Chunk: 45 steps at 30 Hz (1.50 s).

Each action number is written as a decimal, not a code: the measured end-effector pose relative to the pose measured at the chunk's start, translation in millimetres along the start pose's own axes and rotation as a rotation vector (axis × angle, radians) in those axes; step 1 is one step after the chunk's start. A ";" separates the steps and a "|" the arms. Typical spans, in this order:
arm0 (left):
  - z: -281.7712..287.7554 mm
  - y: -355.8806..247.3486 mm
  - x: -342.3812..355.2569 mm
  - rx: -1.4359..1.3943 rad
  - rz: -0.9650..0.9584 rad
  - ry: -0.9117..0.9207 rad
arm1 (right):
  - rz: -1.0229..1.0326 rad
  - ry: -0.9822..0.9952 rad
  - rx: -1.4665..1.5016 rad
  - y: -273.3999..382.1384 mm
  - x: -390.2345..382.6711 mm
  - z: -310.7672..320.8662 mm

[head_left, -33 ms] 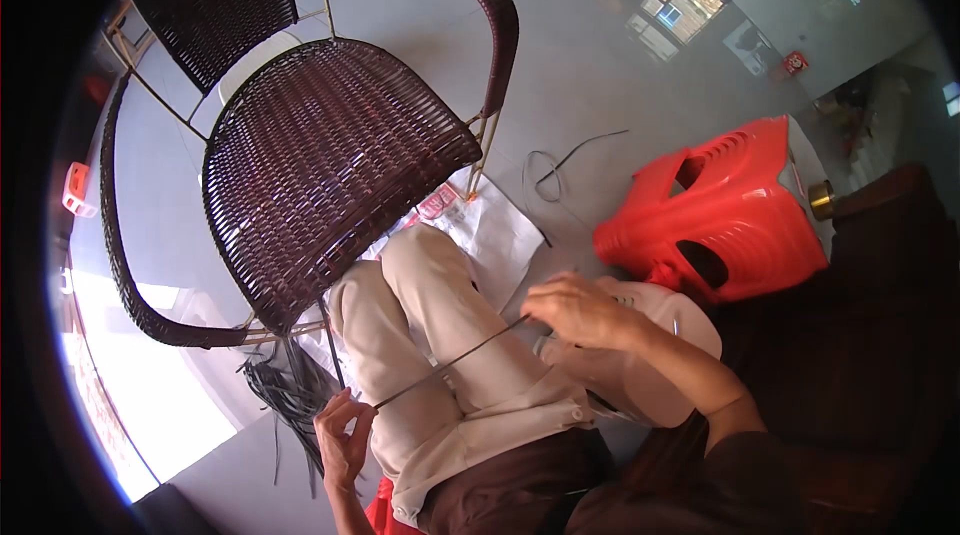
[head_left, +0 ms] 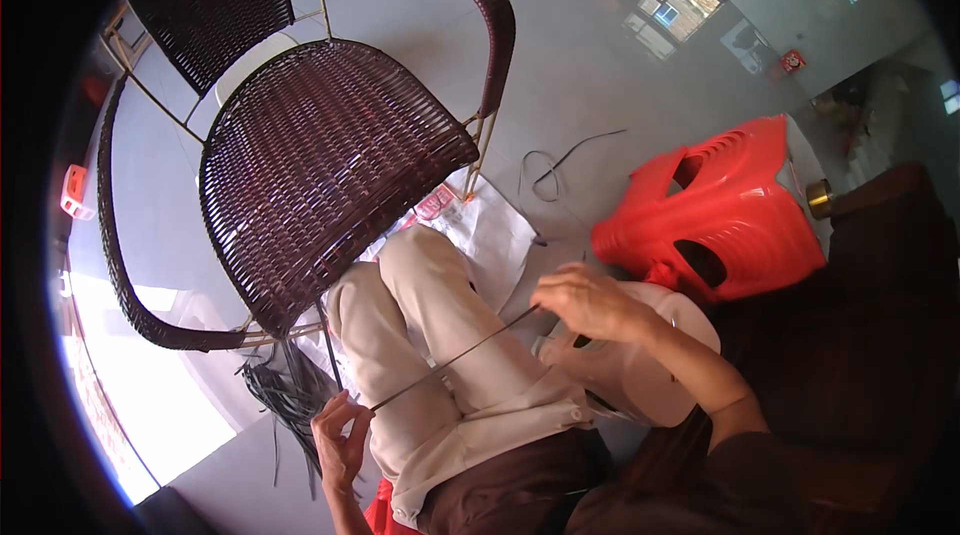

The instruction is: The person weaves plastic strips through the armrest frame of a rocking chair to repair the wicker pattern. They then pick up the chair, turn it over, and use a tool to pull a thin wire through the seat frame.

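Note:
A thin dark strip (head_left: 455, 360) runs taut across my lap between my two hands. At its left end my left hand (head_left: 340, 440) pinches it between thumb and fingers. My right hand (head_left: 588, 303) grips the other end above my right thigh, fingers curled. From my left hand another length of strip (head_left: 330, 347) goes up to the front edge of the woven seat. The dark brown wicker chair (head_left: 330, 155) stands in front of my knees. A bundle of loose dark strips (head_left: 290, 400) lies beside my left hand.
A red plastic stool (head_left: 730, 210) lies on its side at the right, beside a pale stool (head_left: 660, 365). A loose curled strip (head_left: 545, 175) lies on the grey floor. White sheeting (head_left: 500, 235) is spread under the chair's front. Dark wooden furniture (head_left: 840, 355) stands at far right.
My right hand has shifted slightly right and away from my left hand, with the strip still stretched between them. The view has shifted a little.

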<state>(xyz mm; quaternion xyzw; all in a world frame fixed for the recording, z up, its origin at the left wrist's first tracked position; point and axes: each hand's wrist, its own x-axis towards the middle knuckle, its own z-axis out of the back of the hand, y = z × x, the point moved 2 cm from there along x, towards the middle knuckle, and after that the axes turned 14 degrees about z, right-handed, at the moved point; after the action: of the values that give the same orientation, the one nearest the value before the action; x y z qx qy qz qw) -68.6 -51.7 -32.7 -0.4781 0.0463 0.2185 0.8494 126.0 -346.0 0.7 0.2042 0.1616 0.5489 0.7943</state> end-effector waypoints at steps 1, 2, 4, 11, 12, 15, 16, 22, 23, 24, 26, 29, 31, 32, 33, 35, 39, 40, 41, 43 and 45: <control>1.6 -1.5 0.7 -0.037 -0.001 -0.008 | -0.025 -0.024 -0.048 -9.6 -8.4 6.6; 4.7 -0.6 0.5 -0.065 0.066 0.011 | -0.036 -0.056 -0.036 -17.9 -15.0 12.1; 8.9 1.1 1.7 -0.079 0.051 -0.001 | -0.112 -0.007 0.027 -38.1 -23.8 24.8; 26.2 73.1 -4.2 -0.087 0.170 -0.002 | -0.263 0.009 -0.068 -109.4 -66.8 52.5; 28.9 78.5 -2.2 -0.086 0.171 -0.009 | -0.296 0.037 -0.158 -107.4 -66.5 57.3; 32.3 85.6 0.4 -0.113 0.106 -0.050 | -0.123 0.056 -0.323 -76.1 -49.6 54.2; 37.4 83.9 1.1 -0.045 0.074 -0.293 | -0.027 0.059 -0.313 -57.5 -36.6 46.9; 5.6 -67.7 7.0 -0.319 0.007 -0.088 | 0.240 0.117 0.022 70.8 54.2 -6.1; -3.1 -93.2 6.2 -0.267 0.005 0.094 | 0.240 0.116 0.023 79.7 64.0 -8.5; -7.3 -105.2 4.2 -0.211 0.014 0.266 | 0.289 0.115 -0.011 88.8 75.6 -12.1; -17.4 -81.3 0.2 -0.340 0.109 0.363 | 0.354 0.105 -0.039 108.2 86.5 -18.8; -13.7 -70.7 -4.7 -0.437 0.312 0.350 | 0.466 -0.059 -0.108 123.9 94.8 -31.1; -15.8 -58.5 -8.9 -0.461 0.434 0.353 | 0.450 -0.021 -0.075 123.6 97.7 -34.0; -19.0 -45.7 -10.0 -0.435 0.399 0.389 | 0.428 0.016 -0.048 122.8 98.5 -36.1; -20.2 -40.4 -10.2 -0.412 0.363 0.427 | 0.411 -0.068 -0.023 120.3 98.3 -38.6; -15.9 -37.6 -12.4 -0.347 0.388 0.433 | 0.386 0.043 0.060 109.0 99.5 -40.4; -10.8 1.1 -25.1 -0.307 0.351 0.493 | 0.339 0.132 0.171 70.0 89.5 -34.0; -8.9 8.7 -27.7 -0.286 0.338 0.522 | 0.335 0.067 0.196 57.5 82.8 -29.1; -4.6 11.9 -30.8 -0.244 0.342 0.551 | 0.289 0.155 0.174 44.7 77.9 -22.0; -0.3 38.1 -44.4 -0.346 0.402 0.566 | 0.222 0.292 0.211 21.4 71.7 -10.3; 3.0 78.1 -60.3 -0.544 0.539 0.627 | 0.105 0.471 0.320 9.0 68.8 6.6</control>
<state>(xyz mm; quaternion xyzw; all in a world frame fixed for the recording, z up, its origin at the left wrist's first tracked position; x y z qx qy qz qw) -155.8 -34.0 -75.6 -0.6964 0.3626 0.2802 0.5523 145.6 -279.6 8.7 0.2019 0.4151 0.5893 0.6631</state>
